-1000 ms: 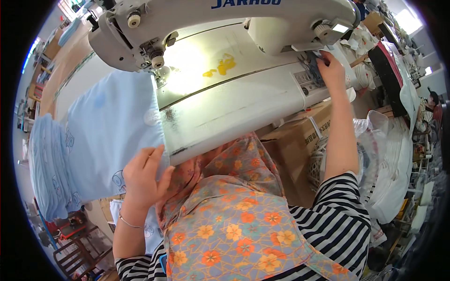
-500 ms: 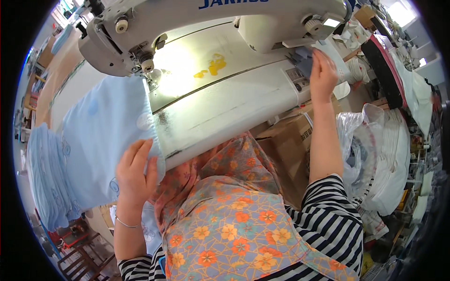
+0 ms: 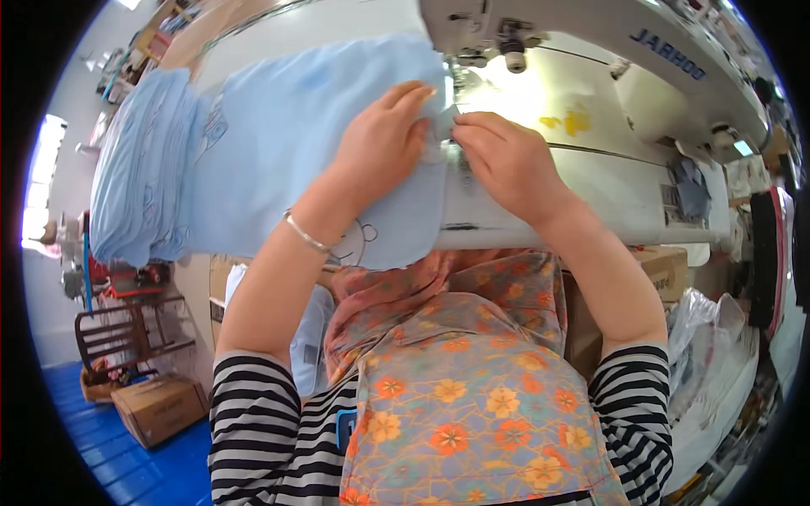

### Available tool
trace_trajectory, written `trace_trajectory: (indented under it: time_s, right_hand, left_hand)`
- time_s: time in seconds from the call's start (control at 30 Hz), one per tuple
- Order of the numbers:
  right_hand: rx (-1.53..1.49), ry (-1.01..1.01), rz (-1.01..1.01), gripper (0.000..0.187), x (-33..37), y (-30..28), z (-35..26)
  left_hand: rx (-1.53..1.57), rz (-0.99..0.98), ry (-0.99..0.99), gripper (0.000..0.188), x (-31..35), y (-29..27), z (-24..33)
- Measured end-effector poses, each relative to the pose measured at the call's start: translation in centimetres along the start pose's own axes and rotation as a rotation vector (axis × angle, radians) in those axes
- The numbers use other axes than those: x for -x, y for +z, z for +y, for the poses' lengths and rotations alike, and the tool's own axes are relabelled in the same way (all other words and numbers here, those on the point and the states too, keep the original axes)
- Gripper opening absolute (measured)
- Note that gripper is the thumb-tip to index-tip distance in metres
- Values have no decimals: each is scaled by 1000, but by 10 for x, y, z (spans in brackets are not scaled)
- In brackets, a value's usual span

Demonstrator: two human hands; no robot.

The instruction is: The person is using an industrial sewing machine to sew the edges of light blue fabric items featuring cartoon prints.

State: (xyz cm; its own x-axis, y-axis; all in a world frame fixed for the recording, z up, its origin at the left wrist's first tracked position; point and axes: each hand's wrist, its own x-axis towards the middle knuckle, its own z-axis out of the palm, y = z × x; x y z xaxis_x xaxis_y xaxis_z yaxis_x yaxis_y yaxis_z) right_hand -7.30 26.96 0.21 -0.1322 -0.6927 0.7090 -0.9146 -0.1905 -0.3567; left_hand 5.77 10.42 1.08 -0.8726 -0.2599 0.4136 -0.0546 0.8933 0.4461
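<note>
Sewing machine (image 3: 599,29) is hogging the upper right, light-blue cloth (image 3: 278,126) is sprawling upper left, left hand (image 3: 378,145) is resting on it (can't tell if gripping), and the nearer right hand (image 3: 510,173) is pinching a grey-blue scrap (image 3: 445,124) just left of its fingertips, upper centre.

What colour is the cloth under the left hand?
The cloth is light blue; the head view shows it best.

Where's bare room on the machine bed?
Bare: white machine bed between the right hand and the grey-blue pieces at its right end. Crowded: left, with light-blue fabric and folded stack; also the fabric's right edge, beneath the left hand.
</note>
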Motion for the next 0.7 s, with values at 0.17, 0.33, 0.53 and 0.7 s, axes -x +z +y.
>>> trace_trajectory:
  time_s: [0.17, 0.33, 0.53, 0.7]
  right_hand:
    - [108, 56, -174, 21, -2, 28, -4]
    - [47, 199, -205, 26, 21, 4, -27]
    - [69, 174, -230, 27, 31, -2, -34]
    - [72, 181, -234, 29, 32, -3, -34]
  left_hand:
    - [-126, 7, 197, 29, 8, 10, -14]
    - [-171, -4, 149, 31, 13, -2, -14]
    - [-148, -2, 203, 29, 10, 8, -20]
    - [-166, 13, 205, 28, 11, 10, -18]
